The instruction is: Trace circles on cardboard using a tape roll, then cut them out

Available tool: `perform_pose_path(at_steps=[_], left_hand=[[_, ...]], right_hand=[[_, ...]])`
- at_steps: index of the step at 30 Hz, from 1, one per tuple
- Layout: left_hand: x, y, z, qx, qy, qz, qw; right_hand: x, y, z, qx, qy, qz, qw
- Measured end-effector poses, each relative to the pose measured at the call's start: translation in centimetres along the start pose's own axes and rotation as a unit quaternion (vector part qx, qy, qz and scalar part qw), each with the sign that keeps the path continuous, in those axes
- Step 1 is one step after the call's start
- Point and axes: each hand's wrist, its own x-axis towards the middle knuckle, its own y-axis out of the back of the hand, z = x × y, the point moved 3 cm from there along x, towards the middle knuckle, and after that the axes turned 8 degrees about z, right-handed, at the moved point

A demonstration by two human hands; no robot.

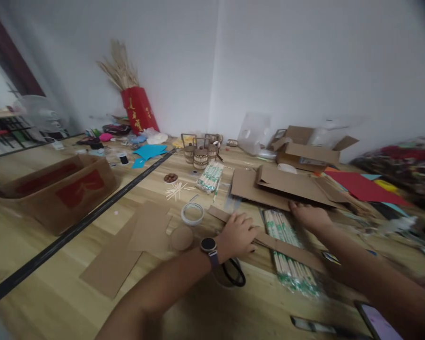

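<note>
My left hand [235, 236], with a watch on the wrist, is closed over a long narrow cardboard strip [286, 248]. The strip reaches right across a plastic-wrapped pack of chopsticks [279, 226]. My right hand [310, 217] has its fingers curled at the near edge of a cardboard sheet [250, 186], which lies under a folded cardboard piece [297, 186]. Its fingertips are partly hidden and blurred. Just below my left wrist lies a black loop [235, 278], partly covered. A cardboard disc [182, 238] and a roll of tape [192, 214] lie left of that hand.
Flat cardboard pieces [150, 226] lie at left, before a long cardboard box [88, 189]. Small woven baskets [200, 158], a second chopstick pack [211, 176] and loose sticks [177, 190] are mid-table. An open carton [308, 153] stands behind. A cutter [311, 325] and phone [380, 323] lie near right.
</note>
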Motion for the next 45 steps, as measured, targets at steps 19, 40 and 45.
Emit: perform_pose_path(at_steps=[19, 40, 45], left_hand=[[-2.7, 1.5, 1.3, 0.001, 0.014, -0.032, 0.999], [-30.6, 12.0, -9.5, 0.078, 0.617, -0.099, 0.777], [-30.6, 10.5, -10.7, 0.088, 0.590, -0.105, 0.796]], right_hand=[[-4.8, 4.2, 1.6, 0.021, 0.005, 0.036, 0.999], [-9.4, 4.5, -1.3, 0.103, 0.031, 0.041, 0.993], [-10.5, 5.1, -2.2, 0.089, -0.022, 0.026, 0.995]])
